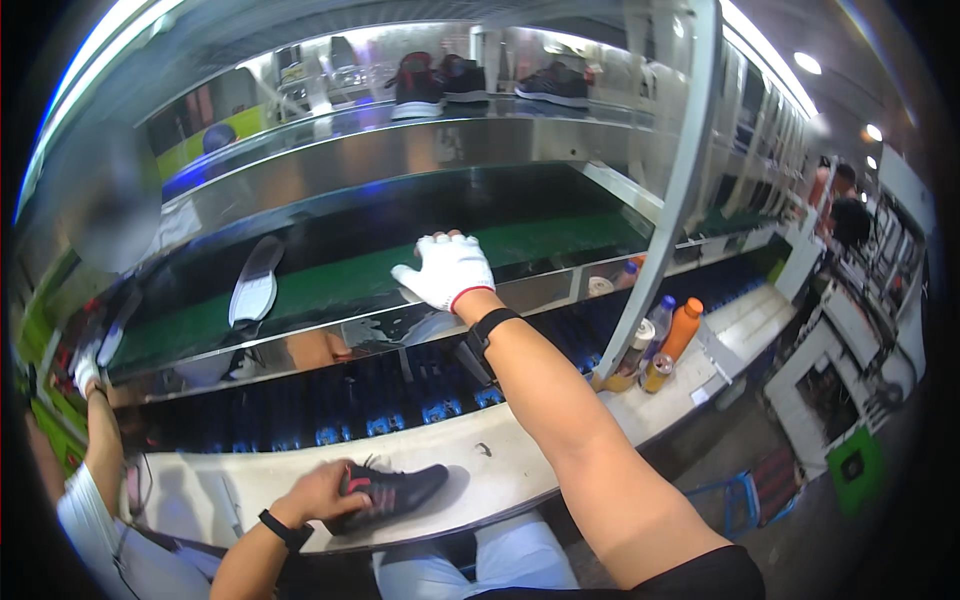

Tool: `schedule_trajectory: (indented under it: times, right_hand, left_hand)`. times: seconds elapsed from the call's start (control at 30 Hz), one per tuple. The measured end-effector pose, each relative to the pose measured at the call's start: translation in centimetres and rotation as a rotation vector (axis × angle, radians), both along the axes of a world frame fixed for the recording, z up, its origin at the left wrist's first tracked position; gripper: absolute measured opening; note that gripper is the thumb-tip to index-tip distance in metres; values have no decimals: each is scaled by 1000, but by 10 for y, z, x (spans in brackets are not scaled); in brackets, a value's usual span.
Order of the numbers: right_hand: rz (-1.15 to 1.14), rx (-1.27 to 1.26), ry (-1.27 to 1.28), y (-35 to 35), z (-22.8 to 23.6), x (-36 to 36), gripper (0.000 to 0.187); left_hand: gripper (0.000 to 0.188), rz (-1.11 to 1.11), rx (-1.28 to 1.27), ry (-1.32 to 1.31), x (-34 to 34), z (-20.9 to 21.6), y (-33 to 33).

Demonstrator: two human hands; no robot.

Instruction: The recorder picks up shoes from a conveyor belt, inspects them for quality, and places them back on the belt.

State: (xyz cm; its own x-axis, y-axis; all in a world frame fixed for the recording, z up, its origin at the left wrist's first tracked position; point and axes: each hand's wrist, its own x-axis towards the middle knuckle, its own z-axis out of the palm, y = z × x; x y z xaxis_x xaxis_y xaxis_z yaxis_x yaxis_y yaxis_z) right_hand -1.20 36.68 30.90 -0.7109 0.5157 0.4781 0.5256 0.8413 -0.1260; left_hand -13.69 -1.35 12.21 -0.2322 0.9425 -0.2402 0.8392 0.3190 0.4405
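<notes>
My bare left hand [312, 495] grips the heel end of a black shoe [395, 495] with pink-red trim, the thumb near its opening. The shoe lies on the white worktop [460, 445] with its toe to the right. My right hand [446, 270], in a white glove with a red cuff edge and bare fingertips, reaches out over the green conveyor belt [350, 270]. Its fingers are spread and I see nothing in them. To the left of that hand, a white and grey shoe sole [257, 285] lies on the belt.
At far left, a co-worker's gloved hand [87, 370] is beside another sole [115, 335]. Blue rollers [385, 425] run between belt and worktop. Bottles, one orange [683, 328], stand by a grey post [670, 190]. Dark shoes [418, 85] sit on the upper shelf.
</notes>
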Motion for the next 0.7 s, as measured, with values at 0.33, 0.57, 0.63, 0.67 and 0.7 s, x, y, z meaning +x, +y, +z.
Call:
schedule_trajectory:
  times: [0.33,0.57,0.63,0.67,0.7]
  right_hand:
    - [112,48,-37,-52,-5,-36,67]
    - [380,98,-106,-127,-3,-110,62]
    - [498,-37,-98,-134,3,-122,60]
    - [557,-112,-66,-136,6,-128,59]
    - [541,-237,-46,-135,8,-131,61]
  left_hand:
    - [53,-138,230,333,97,-36,98]
    - [56,-323,721,247,125,5,71]
    - [53,-273,843,217,133,16,53]
    - [55,-211,911,186,138,21,47]
    - [60,-172,960,82,140,24,39]
